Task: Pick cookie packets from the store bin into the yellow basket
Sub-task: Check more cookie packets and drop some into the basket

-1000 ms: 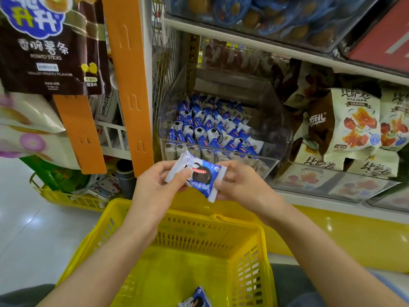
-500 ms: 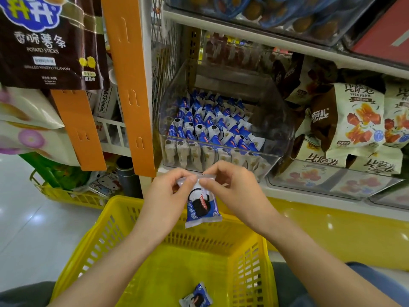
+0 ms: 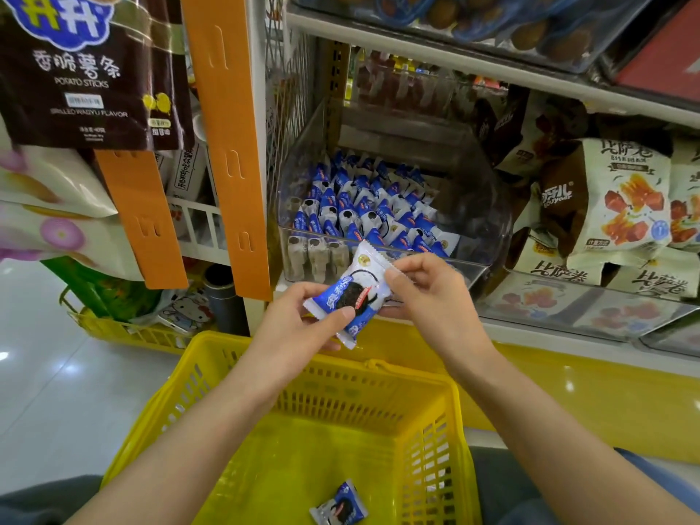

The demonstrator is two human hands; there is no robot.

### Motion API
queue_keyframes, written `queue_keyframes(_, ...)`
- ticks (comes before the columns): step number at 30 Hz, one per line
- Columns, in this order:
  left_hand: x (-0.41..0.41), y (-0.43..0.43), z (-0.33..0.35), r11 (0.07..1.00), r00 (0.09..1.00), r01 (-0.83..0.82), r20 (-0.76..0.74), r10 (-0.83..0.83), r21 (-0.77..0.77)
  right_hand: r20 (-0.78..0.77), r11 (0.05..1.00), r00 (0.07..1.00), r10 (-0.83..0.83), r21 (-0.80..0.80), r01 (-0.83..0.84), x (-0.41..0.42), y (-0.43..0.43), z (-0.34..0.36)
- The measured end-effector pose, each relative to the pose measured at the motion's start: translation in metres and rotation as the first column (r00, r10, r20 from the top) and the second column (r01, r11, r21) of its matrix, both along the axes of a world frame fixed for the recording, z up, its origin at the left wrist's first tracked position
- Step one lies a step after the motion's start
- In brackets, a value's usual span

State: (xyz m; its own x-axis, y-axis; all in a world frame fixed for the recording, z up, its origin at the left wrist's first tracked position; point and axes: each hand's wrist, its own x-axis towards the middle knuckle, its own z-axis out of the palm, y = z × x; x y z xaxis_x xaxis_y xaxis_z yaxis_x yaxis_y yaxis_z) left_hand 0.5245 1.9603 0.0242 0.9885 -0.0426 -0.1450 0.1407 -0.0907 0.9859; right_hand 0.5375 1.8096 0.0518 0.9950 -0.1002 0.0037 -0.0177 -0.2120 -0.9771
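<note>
A blue and white cookie packet (image 3: 354, 288) is held between both hands above the far rim of the yellow basket (image 3: 197, 377). My left hand (image 3: 291, 323) pinches its lower left end, thumb on top. My right hand (image 3: 428, 289) pinches its upper right edge. The packet lies tilted, face toward me. Behind it, a clear plastic store bin (image 3: 488, 206) on the shelf holds several rows of the same packets (image 3: 363, 206). One more cookie packet (image 3: 339, 505) lies on the basket floor near its front.
Snack bags (image 3: 621, 206) fill the bin to the right. Orange hanging strips (image 3: 223, 138) and a potato sticks bag (image 3: 87, 70) hang at left. A second yellow basket (image 3: 125, 329) with goods sits on the floor at left. A white shelf (image 3: 492, 66) runs above the bin.
The packet hung upright from its top edge half a second ago; now it lies tilted, my left hand at its lower end and my right hand at its upper edge.
</note>
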Motion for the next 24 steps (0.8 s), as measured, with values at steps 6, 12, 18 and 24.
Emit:
queue_keyframes(6,0.001,0.005,0.004,0.995,0.993,-0.084,0.076,0.088,-0.048,-0.124,0.977,0.973,0.196,-0.055,-0.204,-0.003,-0.005,0.008)
queue_keyframes(12,0.003,0.002,-0.002,0.987,0.989,-0.141,-0.067,0.135,-0.078,0.084,0.989,0.993,0.084,-0.132,-0.072,-0.006,-0.001,0.003)
queue_keyframes(18,0.007,-0.001,0.005,0.84,0.938,-0.222,-0.343,0.046,-0.495,0.327,0.774,0.858,0.395,-0.622,-0.119,-0.016,-0.001,0.001)
queue_keyframes(24,0.007,0.004,0.004,0.813,0.967,-0.188,-0.249,0.055,-0.551,0.211,0.567,0.817,0.536,-0.807,-0.163,-0.018,0.001,0.0)
